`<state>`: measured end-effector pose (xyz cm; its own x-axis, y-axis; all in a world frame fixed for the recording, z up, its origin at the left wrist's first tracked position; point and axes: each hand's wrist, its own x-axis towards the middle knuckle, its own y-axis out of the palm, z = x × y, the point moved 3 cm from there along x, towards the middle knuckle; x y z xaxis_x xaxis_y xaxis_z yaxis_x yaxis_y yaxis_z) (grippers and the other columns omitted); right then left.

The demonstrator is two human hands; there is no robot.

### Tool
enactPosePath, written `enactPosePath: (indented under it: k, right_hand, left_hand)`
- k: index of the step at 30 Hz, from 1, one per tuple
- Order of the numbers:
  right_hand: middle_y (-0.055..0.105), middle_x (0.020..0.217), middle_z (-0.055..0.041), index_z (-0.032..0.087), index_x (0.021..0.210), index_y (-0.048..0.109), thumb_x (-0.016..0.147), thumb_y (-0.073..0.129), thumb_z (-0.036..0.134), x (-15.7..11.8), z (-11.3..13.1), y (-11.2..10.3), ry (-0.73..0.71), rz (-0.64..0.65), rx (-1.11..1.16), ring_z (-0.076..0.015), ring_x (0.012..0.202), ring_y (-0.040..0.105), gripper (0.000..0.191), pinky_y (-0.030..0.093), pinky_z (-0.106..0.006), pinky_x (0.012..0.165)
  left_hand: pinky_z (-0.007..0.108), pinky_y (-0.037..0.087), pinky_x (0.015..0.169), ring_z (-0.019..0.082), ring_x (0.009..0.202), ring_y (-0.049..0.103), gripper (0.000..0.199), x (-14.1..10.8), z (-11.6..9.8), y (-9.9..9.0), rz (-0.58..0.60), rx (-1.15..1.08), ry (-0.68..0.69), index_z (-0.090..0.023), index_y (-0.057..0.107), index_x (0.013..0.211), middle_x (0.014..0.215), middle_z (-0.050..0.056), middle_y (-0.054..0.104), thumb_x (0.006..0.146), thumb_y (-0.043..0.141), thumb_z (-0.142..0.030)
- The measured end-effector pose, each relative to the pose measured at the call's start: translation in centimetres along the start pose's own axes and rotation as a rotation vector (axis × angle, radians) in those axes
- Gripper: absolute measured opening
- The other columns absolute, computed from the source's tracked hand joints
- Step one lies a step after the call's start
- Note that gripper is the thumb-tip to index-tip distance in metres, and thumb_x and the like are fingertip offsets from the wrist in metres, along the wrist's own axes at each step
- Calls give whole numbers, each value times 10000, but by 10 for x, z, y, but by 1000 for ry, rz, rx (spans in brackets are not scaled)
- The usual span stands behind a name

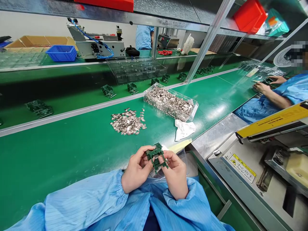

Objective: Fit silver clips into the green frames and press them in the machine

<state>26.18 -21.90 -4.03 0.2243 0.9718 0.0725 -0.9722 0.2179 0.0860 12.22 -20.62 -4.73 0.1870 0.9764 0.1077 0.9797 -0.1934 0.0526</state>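
Between my two hands, close to my body at the bench's near edge, is a green plastic frame (157, 156) with slots and openings. My left hand (138, 168) grips its left side, with thumb and fingers closed. On the other side, my right hand (175, 173) pinches the frame's right edge. Beyond them a loose pile of small silvery metal pieces (128, 122) lies on the green bench top. A clear plastic box (171, 102) full of similar pieces stands to the right of the pile. Nearer, a crumpled white cloth or tissue (184, 129) rests by the bench edge.
Similar green frames (108, 91) sit spaced along the strip behind the metal rail (79, 113). A clear divided tray (137, 69) is behind them. At right stands a machine with a warning label (242, 168); beyond it a co-worker's hands (267, 85) handle a dark part.
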Motion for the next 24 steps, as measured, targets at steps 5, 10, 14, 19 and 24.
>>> enactPosePath:
  k: [5, 10, 14, 19, 24]
  right_hand:
    - [692, 747, -43, 192, 756, 677, 702, 800, 386, -2, -3, -2, 79, -29, 103, -175, 696, 629, 235, 538, -278, 624]
    - [681, 727, -41, 190, 719, 647, 703, 797, 388, -5, -6, -6, 64, -46, 125, -171, 676, 624, 249, 533, -280, 621]
    - [658, 734, -36, 188, 690, 630, 725, 779, 346, -9, -6, -8, 14, -71, 122, -160, 679, 613, 220, 528, -264, 615]
    - [639, 762, -33, 194, 699, 610, 725, 770, 331, -15, -5, -11, -4, -109, 130, -157, 670, 602, 212, 525, -258, 585]
    - [632, 742, -18, 204, 767, 597, 758, 751, 348, -21, -7, -15, 34, -95, 158, -156, 668, 599, 211, 526, -261, 600]
  left_hand:
    - [205, 495, 628, 126, 708, 584, 299, -2, -1, 1, 0, 41, 8, -196, 590, 1141, 874, 46, 649, 868, 625, -314]
    - [201, 477, 594, 115, 665, 554, 297, -4, -3, 5, 10, 78, 33, -180, 591, 1136, 857, 49, 636, 881, 610, -331]
    - [197, 476, 564, 114, 639, 552, 320, -5, -8, 10, 9, 27, 5, -171, 595, 1109, 820, 40, 627, 854, 644, -359]
    - [191, 496, 572, 111, 646, 576, 327, -4, -15, 17, 12, -37, 3, -174, 589, 1079, 832, 38, 642, 825, 678, -359]
    - [189, 470, 527, 104, 603, 542, 343, -5, -13, 22, 14, -15, -23, -171, 589, 1085, 789, 27, 621, 826, 671, -381]
